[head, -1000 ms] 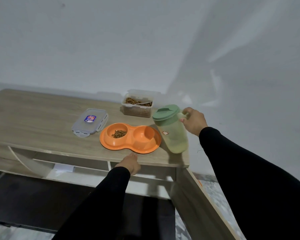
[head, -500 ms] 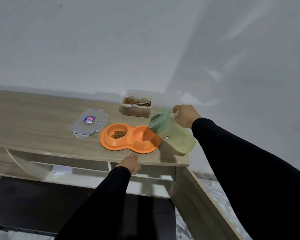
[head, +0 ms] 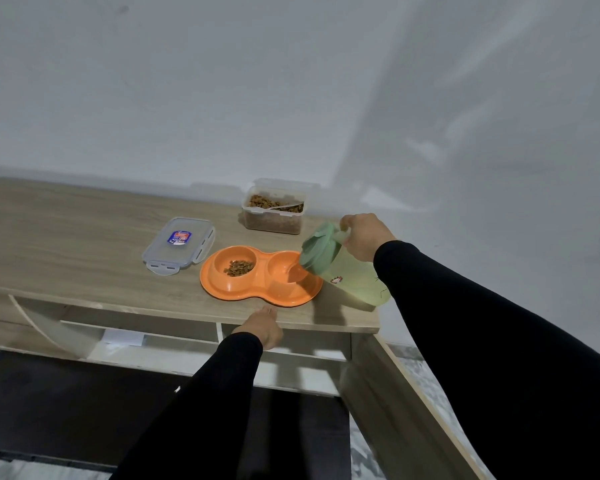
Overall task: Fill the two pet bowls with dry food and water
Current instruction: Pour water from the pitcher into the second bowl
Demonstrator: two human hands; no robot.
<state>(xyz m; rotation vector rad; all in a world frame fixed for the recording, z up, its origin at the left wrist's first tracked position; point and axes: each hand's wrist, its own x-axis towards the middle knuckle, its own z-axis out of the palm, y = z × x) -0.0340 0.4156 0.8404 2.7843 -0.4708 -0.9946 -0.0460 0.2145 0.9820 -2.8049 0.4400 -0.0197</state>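
Pitcher (head: 347,271) gripped by right hand (head: 364,235), tipped over orange double bowl (head: 260,275) at nine o'clock; stream indistinct; left hand (head: 262,327) relaxed at desk (head: 66,237) edge.

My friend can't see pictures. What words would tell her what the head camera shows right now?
A person's right hand tips a green pitcher so water pours into the right cup of an orange double pet bowl on a wooden table; the left cup holds kibble. Their left hand rests at the table's front edge, with an open food container and its lid nearby.
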